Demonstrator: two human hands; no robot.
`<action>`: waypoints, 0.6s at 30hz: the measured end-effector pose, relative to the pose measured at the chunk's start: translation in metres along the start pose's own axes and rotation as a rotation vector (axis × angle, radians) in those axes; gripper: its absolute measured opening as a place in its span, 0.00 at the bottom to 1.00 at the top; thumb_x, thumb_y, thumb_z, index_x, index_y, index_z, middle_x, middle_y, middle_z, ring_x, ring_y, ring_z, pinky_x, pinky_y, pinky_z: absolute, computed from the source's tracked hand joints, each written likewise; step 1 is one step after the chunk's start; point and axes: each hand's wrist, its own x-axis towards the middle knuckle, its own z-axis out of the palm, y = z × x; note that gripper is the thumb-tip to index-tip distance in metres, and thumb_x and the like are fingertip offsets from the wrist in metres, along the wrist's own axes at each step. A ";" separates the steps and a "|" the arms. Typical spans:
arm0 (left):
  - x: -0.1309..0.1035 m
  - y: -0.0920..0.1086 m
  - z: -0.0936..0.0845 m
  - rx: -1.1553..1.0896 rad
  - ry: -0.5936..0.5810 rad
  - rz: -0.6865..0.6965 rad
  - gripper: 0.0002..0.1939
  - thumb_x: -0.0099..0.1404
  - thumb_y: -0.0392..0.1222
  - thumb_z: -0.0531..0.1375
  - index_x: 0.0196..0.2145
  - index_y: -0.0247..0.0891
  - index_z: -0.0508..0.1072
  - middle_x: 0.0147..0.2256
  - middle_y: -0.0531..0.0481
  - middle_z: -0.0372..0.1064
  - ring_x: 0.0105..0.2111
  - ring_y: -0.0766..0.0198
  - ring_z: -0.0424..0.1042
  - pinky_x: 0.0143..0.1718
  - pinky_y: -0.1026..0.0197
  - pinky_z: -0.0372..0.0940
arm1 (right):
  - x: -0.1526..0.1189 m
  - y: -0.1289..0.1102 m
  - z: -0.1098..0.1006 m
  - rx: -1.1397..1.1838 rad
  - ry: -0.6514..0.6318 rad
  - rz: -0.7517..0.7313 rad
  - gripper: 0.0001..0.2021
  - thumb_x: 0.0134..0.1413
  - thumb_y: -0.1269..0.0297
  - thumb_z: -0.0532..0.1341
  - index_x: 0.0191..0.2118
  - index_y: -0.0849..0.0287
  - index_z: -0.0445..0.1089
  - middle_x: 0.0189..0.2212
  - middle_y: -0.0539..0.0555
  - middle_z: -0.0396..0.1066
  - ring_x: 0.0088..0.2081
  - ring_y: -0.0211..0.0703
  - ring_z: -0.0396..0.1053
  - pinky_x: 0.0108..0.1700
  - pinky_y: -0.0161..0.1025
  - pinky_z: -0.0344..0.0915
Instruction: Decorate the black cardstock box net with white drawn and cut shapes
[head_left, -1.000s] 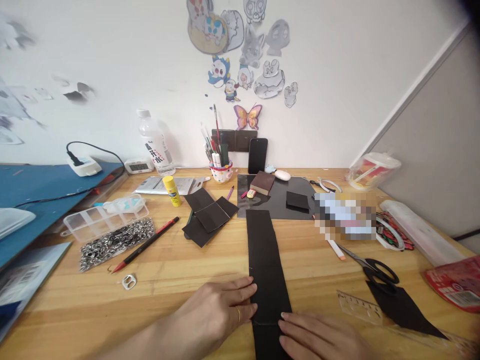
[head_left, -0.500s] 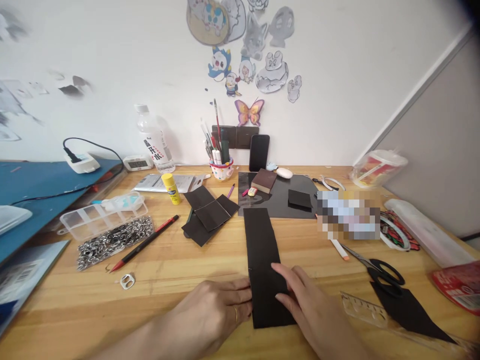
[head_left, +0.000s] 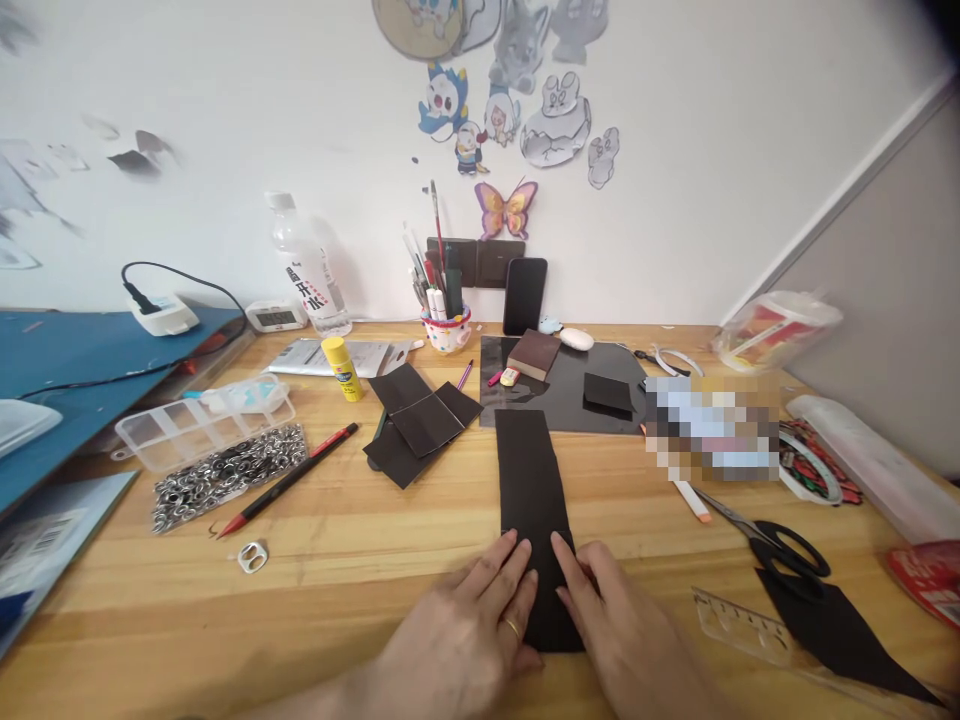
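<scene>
A long black paper strip (head_left: 529, 460) lies on the wooden table in front of me, its length pointing away. My left hand (head_left: 480, 615) rests across the strip's near part from the left, fingers stretched out and fingertips pressed on its surface. A ring is on one finger. At the right edge of the strip, my right hand (head_left: 607, 610) touches the paper with index finger and thumb apart, the other fingers bent. The near left part of the strip is hidden under my left hand. Beyond it are folded black paper pieces (head_left: 424, 420).
Scissors (head_left: 784, 550), a clear ruler (head_left: 739, 625) and another black paper piece (head_left: 840, 630) lie on the right. To the left are a pencil (head_left: 292, 480), a pull tab (head_left: 253, 557) and a box of metal tabs (head_left: 225, 475). A glue stick (head_left: 343, 370) stands farther back.
My left hand has moved from the strip's left edge onto its top, fingers now reaching across it. My right hand stays at the right edge. The view has shifted slightly.
</scene>
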 end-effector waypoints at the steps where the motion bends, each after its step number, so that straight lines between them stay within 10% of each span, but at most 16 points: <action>1: 0.000 -0.002 0.000 -0.030 -0.015 -0.019 0.22 0.65 0.49 0.51 0.45 0.26 0.69 0.49 0.33 0.64 0.52 0.49 0.62 0.46 0.56 0.67 | 0.001 0.000 0.001 -0.013 0.001 0.020 0.19 0.63 0.69 0.41 0.53 0.71 0.59 0.29 0.58 0.69 0.20 0.41 0.69 0.18 0.34 0.64; 18: 0.010 -0.019 -0.004 -0.203 -0.114 -0.140 0.18 0.64 0.43 0.54 0.51 0.37 0.66 0.55 0.35 0.58 0.52 0.52 0.62 0.44 0.53 0.67 | 0.021 0.029 -0.009 0.457 -0.200 0.251 0.07 0.56 0.64 0.56 0.41 0.55 0.60 0.34 0.54 0.67 0.37 0.48 0.70 0.34 0.44 0.68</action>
